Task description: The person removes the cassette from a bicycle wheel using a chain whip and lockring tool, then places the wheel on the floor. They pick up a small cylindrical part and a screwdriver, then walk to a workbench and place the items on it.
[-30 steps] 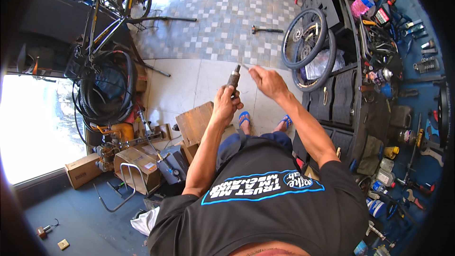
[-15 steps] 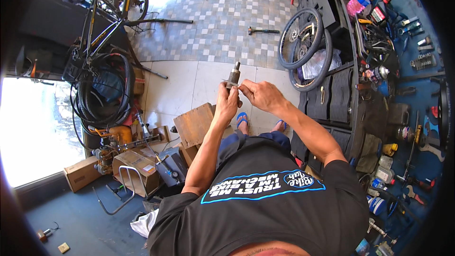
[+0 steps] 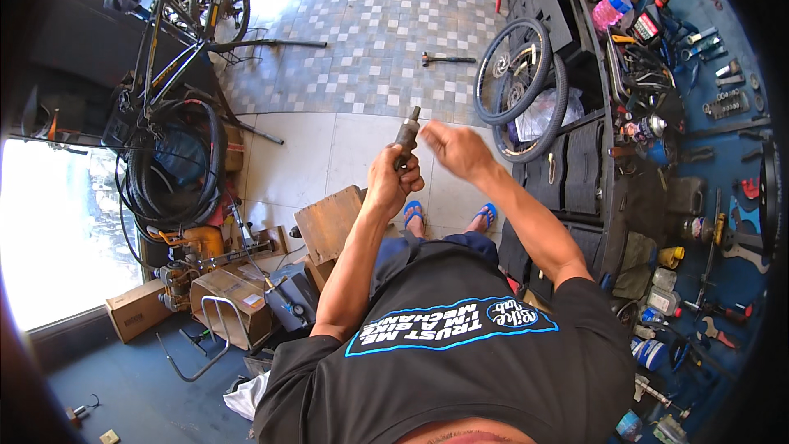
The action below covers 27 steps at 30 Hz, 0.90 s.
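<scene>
Tiled workshop floor [image 3: 362, 86], far. Near centre, left hand [image 3: 389, 181] grips cylindrical metal tool [image 3: 408, 133]; right hand [image 3: 460, 153], just right, curled, contents indeterminable. Apparent step: two-handed handling; next calls for steady left grip.

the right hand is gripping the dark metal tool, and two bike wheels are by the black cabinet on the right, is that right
Not quite: the head view shows the left hand gripping the dark metal tool; the right hand is beside its upper end. Two bike wheels are by the black cabinet on the right, as you say.
</scene>
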Available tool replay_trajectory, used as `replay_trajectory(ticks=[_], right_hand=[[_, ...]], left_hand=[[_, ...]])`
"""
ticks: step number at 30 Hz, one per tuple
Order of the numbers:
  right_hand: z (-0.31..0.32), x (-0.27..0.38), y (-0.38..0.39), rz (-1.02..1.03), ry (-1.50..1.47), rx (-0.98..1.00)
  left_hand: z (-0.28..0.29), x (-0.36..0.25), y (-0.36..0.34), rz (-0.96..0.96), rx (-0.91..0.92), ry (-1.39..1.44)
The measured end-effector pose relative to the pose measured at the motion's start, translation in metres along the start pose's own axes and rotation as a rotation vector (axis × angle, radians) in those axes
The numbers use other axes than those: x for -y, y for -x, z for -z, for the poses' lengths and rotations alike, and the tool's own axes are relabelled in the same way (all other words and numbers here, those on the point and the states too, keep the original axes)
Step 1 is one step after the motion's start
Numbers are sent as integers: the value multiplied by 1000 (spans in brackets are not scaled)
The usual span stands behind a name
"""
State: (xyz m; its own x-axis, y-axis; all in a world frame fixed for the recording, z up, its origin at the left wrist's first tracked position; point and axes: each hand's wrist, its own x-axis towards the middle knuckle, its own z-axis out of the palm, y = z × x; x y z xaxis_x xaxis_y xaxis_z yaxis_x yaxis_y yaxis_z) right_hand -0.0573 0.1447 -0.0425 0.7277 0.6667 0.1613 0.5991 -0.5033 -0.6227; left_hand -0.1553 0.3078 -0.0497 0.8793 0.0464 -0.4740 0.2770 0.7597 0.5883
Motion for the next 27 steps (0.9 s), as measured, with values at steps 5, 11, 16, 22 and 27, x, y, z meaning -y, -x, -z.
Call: replay_trajectory(ticks=[5, 11, 16, 22, 27], right_hand=[[-3, 12, 8, 38, 32, -49], [10, 17, 10, 91, 27, -85], [16, 10, 8, -24, 11, -65], [38, 10, 4, -146, -68, -45], [32, 4, -1, -75, -147, -83]], left_hand=[[-3, 0, 2, 52, 34, 75], [-8, -5, -3, 105, 95, 106], [-14, -5, 5, 86, 86, 129], [-22, 1, 13, -79, 37, -92], [-17, -1, 1, -98, 119, -80]])
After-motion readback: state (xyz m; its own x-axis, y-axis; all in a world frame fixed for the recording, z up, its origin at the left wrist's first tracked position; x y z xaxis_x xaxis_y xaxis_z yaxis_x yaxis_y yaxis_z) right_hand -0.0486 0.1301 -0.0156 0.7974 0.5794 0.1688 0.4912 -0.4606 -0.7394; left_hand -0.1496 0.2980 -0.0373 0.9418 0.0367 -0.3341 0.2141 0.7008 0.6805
